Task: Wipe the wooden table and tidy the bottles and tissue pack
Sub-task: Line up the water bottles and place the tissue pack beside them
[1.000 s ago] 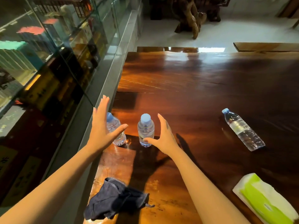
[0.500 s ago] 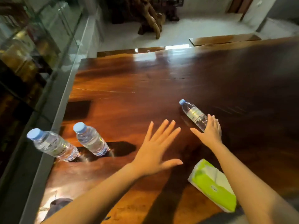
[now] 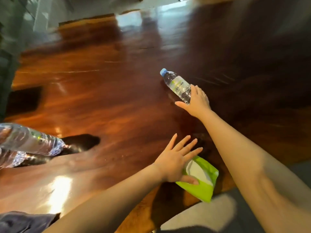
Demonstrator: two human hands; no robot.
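A person leans over a glossy wooden table (image 3: pixel 104 101); the right hand (image 3: pixel 197 102) reaches far across it, fingers curled over the base end of a bottle (image 3: pixel 176 84) that lies on its side, blue cap pointing away, thumb stretched out beneath. The left hand (image 3: pixel 174 159) is open, fingers spread, its thumb lying across the left edge of the green tissue pack (image 3: pixel 204 184), which sits at the table's near edge between the two forearms. Far left, blurred, two other bottles (image 3: pixel 33 142) sit close together; a dark cloth (image 3: pixel 21 221) lies at the near left corner.
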